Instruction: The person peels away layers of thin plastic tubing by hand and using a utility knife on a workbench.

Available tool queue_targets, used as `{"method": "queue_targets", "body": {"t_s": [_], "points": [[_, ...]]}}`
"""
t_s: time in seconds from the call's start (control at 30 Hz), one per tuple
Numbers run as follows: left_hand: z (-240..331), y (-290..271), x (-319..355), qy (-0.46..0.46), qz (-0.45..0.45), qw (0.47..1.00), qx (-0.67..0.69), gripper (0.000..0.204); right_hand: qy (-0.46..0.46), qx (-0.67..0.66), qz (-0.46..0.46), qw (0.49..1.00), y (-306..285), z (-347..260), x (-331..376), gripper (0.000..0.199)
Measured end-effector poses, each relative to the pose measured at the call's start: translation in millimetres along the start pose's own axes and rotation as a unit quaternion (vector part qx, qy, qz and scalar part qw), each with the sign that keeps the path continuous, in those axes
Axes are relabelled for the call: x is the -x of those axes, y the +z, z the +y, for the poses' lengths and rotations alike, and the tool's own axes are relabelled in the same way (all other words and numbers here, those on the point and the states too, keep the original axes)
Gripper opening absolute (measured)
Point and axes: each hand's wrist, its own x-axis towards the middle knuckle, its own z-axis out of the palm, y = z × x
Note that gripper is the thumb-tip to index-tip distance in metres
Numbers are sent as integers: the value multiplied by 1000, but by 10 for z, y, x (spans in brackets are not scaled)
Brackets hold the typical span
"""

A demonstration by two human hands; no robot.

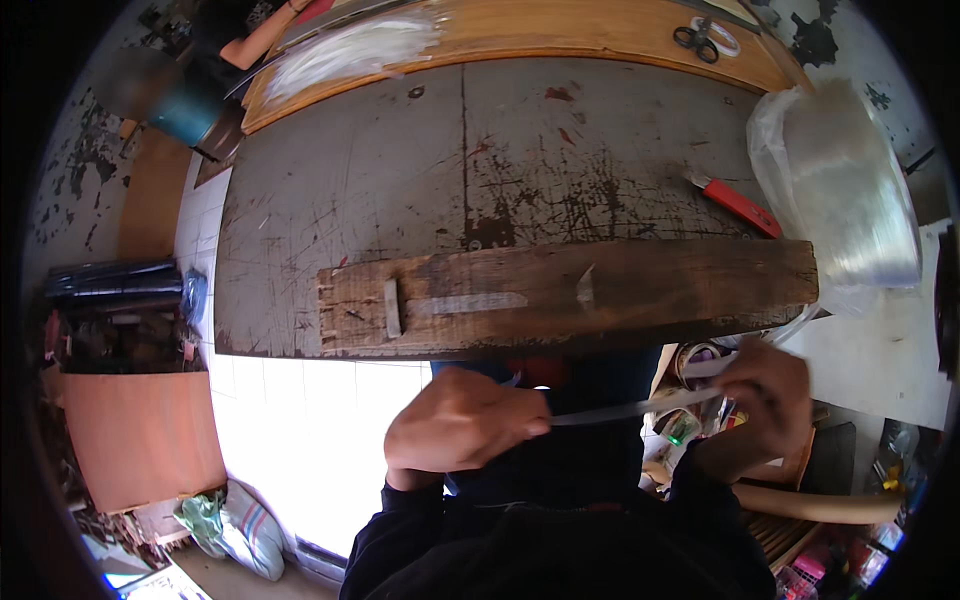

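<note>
Both hands are down at the near edge of the surface (330,180), just below a weathered wooden plank (620,290) that lies across its near side. The left hand (462,420) is curled into a fist, its grip closed on one end of a pale thin strip (630,408), and the right hand (768,390) pinches the other end, fingers closed around it, so the strip runs taut between them, in front of the dark-sleeved body. That strip looks light and flexible, something that bends easily yet holds a line under tension; I'd judge it slippery if held loosely, so the ends, pinched firmly between thumb and fingers as now, are the sensible places to take it. Whether it is tape, plastic or a thin blade of wood I cannot tell. On the plank there's a small pale block (392,307) near its left end. Farther right on the surface lies a red-handled cutter (738,205), beside a clear plastic bag (835,190) of pale material. At the far edge, black scissors (697,40) rest on an orange board (560,35). White floor tiles (310,430) show at near left.
</note>
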Motion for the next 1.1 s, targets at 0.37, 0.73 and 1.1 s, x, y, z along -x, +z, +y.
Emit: {"method": "queue_targets", "body": {"t_s": [0.37, 0.73, 1.1], "points": [[-58, -217, 607, -93, 52, 994, -37, 10, 305, 114, 95, 941, -454, 416, 482, 5], [-36, 77, -130, 25, -18, 1000, -1, 13, -22, -26, -72, 997, 860, -265, -122, 44], [48, 70, -145, -136, 214, 937, 238, 17, 80, -156, 120, 977, 744, -169, -81, 22]]}}
